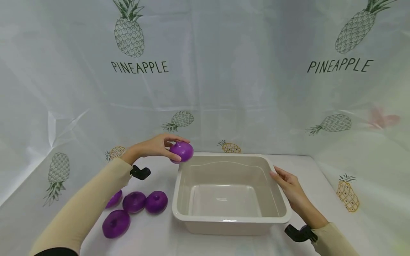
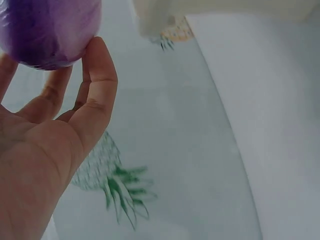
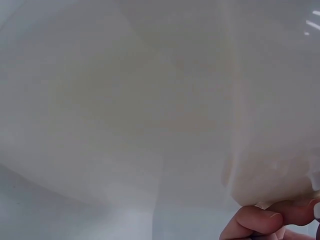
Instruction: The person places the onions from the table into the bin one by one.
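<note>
A shiny purple onion (image 1: 182, 151) is pinched between the thumb and fingers of my left hand (image 1: 157, 146). It is held up at the back left corner of a beige plastic basin (image 1: 230, 219), overlapping the rim in the head view. The left wrist view shows the same onion (image 2: 50, 30) at the fingertips, cut off by the top edge. My right hand (image 1: 289, 185) grips the basin's right rim, thumb on the inner side. In the right wrist view, its curled fingers (image 3: 260, 220) lie against the basin wall (image 3: 125, 100). The basin's inside floor is bare.
Several more purple onions lie on the white table left of the basin, among them a front one (image 1: 116, 224) and one nearest the basin (image 1: 156, 202). My left sleeve (image 1: 86, 202) partly hides another onion (image 1: 114, 199). A pineapple-print sheet (image 1: 224, 89) hangs behind.
</note>
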Demonstrator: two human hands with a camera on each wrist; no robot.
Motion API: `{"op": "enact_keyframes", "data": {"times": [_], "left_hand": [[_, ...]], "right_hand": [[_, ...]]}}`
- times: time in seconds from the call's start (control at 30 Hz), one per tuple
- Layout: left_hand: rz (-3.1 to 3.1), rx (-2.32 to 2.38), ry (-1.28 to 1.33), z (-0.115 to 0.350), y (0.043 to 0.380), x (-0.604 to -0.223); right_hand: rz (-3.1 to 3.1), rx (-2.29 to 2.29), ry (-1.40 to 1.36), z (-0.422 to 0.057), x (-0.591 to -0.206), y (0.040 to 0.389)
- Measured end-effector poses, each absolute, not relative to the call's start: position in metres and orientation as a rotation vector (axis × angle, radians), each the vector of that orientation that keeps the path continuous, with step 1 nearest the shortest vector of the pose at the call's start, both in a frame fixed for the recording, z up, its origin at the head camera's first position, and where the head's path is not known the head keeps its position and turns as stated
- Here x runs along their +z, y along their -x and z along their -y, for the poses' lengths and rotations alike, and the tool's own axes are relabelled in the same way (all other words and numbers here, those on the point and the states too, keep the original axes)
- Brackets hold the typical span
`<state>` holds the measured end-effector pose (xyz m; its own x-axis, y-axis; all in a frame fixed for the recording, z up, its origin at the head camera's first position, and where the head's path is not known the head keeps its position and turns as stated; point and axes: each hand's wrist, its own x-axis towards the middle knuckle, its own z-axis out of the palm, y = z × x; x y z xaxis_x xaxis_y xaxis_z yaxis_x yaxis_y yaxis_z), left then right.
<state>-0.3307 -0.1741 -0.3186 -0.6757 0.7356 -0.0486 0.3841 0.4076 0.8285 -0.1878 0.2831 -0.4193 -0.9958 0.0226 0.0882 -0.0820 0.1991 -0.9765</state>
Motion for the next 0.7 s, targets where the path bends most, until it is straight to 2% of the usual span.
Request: {"op": "enact_keyframes", "data": {"times": [0.37, 0.7], "left_hand": [[-2.079, 1.143, -1.119, 0.099, 0.331, -0.312], [-2.001, 1.064, -1.205, 0.033, 0.324, -0.326]], "right_hand": [[2.381, 1.928, -0.049, -0.285, -0.42, 0.188], [2.351, 1.945, -0.081, -0.286, -0.423, 0.189]]}}
